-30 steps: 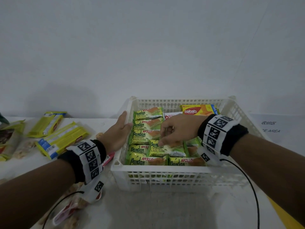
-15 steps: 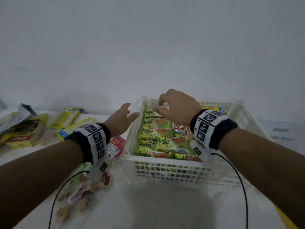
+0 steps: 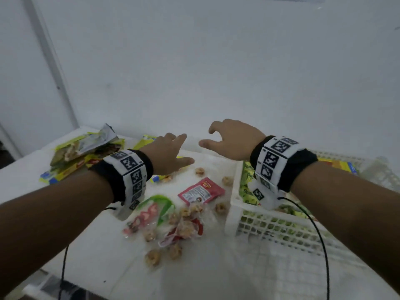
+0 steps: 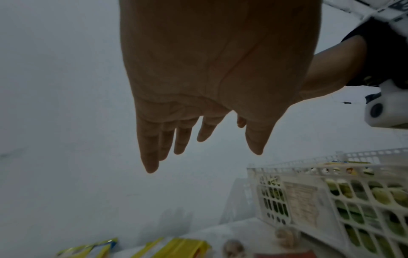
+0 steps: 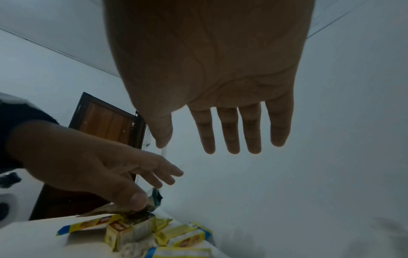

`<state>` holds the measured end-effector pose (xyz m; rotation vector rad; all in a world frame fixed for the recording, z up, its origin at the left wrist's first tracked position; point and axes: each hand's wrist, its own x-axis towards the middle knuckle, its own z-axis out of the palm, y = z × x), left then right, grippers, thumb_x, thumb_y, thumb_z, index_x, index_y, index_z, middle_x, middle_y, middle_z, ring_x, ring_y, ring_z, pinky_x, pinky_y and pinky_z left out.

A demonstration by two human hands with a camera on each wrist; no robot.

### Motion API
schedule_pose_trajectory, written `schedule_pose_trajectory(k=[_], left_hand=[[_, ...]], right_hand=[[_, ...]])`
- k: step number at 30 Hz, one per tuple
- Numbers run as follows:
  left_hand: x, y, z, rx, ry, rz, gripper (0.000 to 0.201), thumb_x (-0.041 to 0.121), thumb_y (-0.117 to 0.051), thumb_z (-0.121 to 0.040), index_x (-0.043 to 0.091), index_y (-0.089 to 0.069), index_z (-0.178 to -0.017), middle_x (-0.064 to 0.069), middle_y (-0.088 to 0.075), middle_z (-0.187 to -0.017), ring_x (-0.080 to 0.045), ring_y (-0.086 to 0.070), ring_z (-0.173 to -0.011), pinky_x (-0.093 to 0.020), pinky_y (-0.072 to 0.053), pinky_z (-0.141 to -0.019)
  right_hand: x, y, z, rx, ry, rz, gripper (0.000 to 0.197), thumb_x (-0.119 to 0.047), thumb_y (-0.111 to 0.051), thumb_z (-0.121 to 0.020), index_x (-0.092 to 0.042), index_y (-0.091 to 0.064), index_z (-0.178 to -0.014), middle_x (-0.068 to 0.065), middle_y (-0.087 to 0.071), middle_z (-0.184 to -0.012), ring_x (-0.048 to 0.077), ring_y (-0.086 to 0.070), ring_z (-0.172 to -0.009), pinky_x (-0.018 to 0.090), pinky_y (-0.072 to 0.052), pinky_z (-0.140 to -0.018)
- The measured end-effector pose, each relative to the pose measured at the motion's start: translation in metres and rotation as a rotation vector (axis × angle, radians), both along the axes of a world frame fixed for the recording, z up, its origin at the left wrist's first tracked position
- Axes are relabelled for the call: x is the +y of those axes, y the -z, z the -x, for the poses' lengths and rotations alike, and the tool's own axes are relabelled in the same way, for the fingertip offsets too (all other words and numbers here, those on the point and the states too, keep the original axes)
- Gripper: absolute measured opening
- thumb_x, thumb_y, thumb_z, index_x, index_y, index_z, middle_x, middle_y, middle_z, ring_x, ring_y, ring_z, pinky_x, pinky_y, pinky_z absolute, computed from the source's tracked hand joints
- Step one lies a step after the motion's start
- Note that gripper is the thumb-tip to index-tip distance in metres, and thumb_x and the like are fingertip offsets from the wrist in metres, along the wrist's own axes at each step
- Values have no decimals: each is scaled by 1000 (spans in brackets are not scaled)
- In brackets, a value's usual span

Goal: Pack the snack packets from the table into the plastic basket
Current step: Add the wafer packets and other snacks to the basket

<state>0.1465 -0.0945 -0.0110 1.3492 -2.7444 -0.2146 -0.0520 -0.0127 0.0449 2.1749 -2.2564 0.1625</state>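
Note:
The white plastic basket (image 3: 234,210) stands at the right, with several green Pandan cake packets (image 3: 247,179) inside. My left hand (image 3: 180,148) hovers over the table left of the basket, fingers straight, holding nothing. My right hand (image 3: 208,137) hangs beside it, just past the basket's left rim, fingers loosely spread and empty. Below them lie a red sachet (image 3: 201,190) and clear bags of round snacks (image 3: 184,226). Both wrist views show an open palm: the left hand (image 4: 209,150) and the right hand (image 5: 198,146).
Yellow wafer packets (image 3: 65,173) and a heap of opened-looking bags (image 3: 86,146) lie at the far left of the white table (image 3: 194,278). The wall rises close behind. A brown door (image 5: 106,122) shows in the right wrist view.
My right hand has lifted out of the basket and moved left over the table. The left hand has left the basket's rim and gone left too. The view has swung left.

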Motion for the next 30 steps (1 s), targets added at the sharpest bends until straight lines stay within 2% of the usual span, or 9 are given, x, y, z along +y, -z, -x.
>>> schedule_pose_trajectory(k=[4, 6, 8, 10, 13, 18, 20, 25, 30], left_hand=[[-21, 13, -64, -4, 24, -13, 80, 62, -53, -95, 18, -27, -157, -14, -37, -154, -33, -37, -142, -41, -32, -114], [-31, 24, -97, -6, 40, -18, 74, 60, -55, -95, 20, -34, -153, -13, -43, -148, -33, -43, -136, -43, -36, -111], [-38, 36, -125, -13, 58, -50, 69, 60, -57, -94, 21, -40, -149, -12, -48, -141, -33, -48, -130, -44, -39, -108], [-43, 48, -144, -34, 107, -94, 62, 57, -59, -94, 23, -46, -145, -10, -50, -137, -31, -50, -128, -41, -39, -107], [-44, 67, -157, -65, 160, -149, 56, 52, -59, -96, 24, -49, -143, -4, -47, -141, -25, -47, -132, -35, -38, -107], [-54, 97, -149, -76, 190, -187, 63, 55, -61, -94, 25, -44, -147, -6, -43, -146, -26, -44, -133, -43, -39, -110], [-64, 100, -135, -86, 195, -171, 64, 55, -60, -94, 24, -43, -148, -8, -43, -147, -29, -42, -135, -45, -40, -109], [-86, 98, -95, -178, 182, -108, 66, 52, -60, -95, 16, -38, -146, -14, -41, -142, -36, -42, -130, -48, -44, -103], [-105, 99, -68, -298, 184, -90, 80, 57, -69, -87, 14, -35, -146, -13, -40, -141, -37, -44, -129, -47, -46, -99]], right_hand=[[-26, 9, -63, 0, 28, -3, 62, -73, -44, -93, -30, -50, -137, 2, -53, -135, 24, -54, -124, 43, -44, -102], [-37, 20, -95, -11, 44, -24, 59, -71, -47, -93, -30, -51, -136, 3, -53, -133, 25, -54, -124, 41, -44, -102], [-43, 36, -121, -16, 48, -72, 55, -67, -51, -94, -30, -53, -135, 3, -54, -132, 26, -54, -123, 39, -44, -100], [-45, 55, -142, -16, 59, -128, 51, -64, -53, -93, -31, -55, -132, 3, -55, -130, 25, -54, -122, 38, -43, -96], [-42, 84, -158, 2, 75, -220, 49, -63, -55, -92, -31, -56, -129, 1, -58, -125, 25, -56, -118, 38, -46, -92], [-36, 119, -154, 12, 100, -326, 63, -62, -57, -92, -32, -43, -145, 1, -53, -136, 25, -56, -122, 36, -43, -90], [-36, 127, -146, 14, 130, -327, 67, -63, -56, -92, -32, -37, -149, 5, -52, -137, 28, -58, -119, 39, -45, -90], [-61, 137, -124, 13, 156, -310, 70, -59, -63, -90, -28, -35, -146, 8, -49, -133, 35, -56, -118, 46, -51, -91], [-93, 135, -107, 26, 123, -304, 76, -51, -71, -88, -22, -33, -147, 10, -46, -134, 34, -58, -117, 44, -52, -87]])
